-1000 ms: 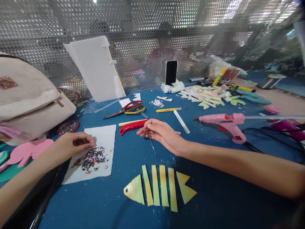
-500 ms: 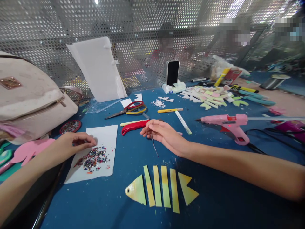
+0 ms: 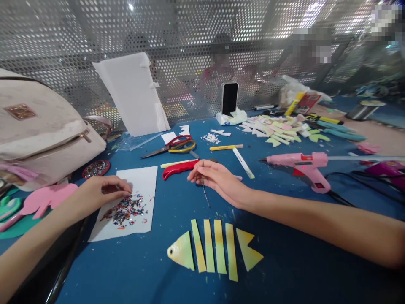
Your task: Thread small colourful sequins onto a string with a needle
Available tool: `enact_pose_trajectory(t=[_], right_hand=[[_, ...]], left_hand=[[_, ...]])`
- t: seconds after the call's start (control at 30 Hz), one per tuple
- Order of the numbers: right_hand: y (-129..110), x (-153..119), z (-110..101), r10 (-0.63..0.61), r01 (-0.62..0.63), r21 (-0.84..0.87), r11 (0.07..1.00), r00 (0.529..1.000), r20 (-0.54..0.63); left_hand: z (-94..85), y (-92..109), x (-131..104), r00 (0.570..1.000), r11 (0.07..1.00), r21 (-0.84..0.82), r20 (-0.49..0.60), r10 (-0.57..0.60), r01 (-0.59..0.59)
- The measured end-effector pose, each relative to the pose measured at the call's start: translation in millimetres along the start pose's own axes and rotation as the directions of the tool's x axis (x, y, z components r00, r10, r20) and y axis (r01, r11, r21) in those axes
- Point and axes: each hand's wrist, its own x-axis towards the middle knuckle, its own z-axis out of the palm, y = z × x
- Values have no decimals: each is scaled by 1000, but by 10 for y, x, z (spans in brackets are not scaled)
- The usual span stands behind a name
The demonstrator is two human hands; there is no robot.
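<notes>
Thumb and fingertips together, my left hand [image 3: 106, 192] is at the upper edge of a pile of small multicoloured bits [image 3: 126, 211] on white paper [image 3: 148, 179]. Anything between those fingertips is too small to make out. My right hand [image 3: 218, 179] holds a thin wire-like tool [image 3: 206, 195] that points down toward the blue table. Below it lies a fish shape in separate pieces: a head with an eye [image 3: 183, 252], several yellow-green strips [image 3: 220, 247] and a notched tail [image 3: 248, 250]. The red-handled cutter [image 3: 177, 169] lies just left of my right fingers.
Scissors [image 3: 177, 146] and markers [image 3: 226, 147] lie behind my hands. A pink glue gun [image 3: 300, 162] with its cord is at right, before a heap of cut scraps [image 3: 278, 128]. A phone [image 3: 229, 98] stands at the back; a bag [image 3: 47, 131] is at left.
The view has shifted slightly, moving the left-side objects a little to the right in the picture. Both hands keep nearly the same pose over the table.
</notes>
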Motion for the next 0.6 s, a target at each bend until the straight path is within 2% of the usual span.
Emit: enact_pose_trajectory(t=[0.17,0.4,0.6], right_hand=[[9,-2,-2,2,-2,-6,1000,1000,0],[-6,-10,17,3,-3,-7,1000,1000,-1],[1,-9,20,7,-7,-17,1000,1000,1]], left_hand=[[67,-20,23,998,999,-11,-42,-39,39],[114,-81,21,997,999,-31,-77,-28,26],[124,-24,15,993,995,-99,-118,-22,10]])
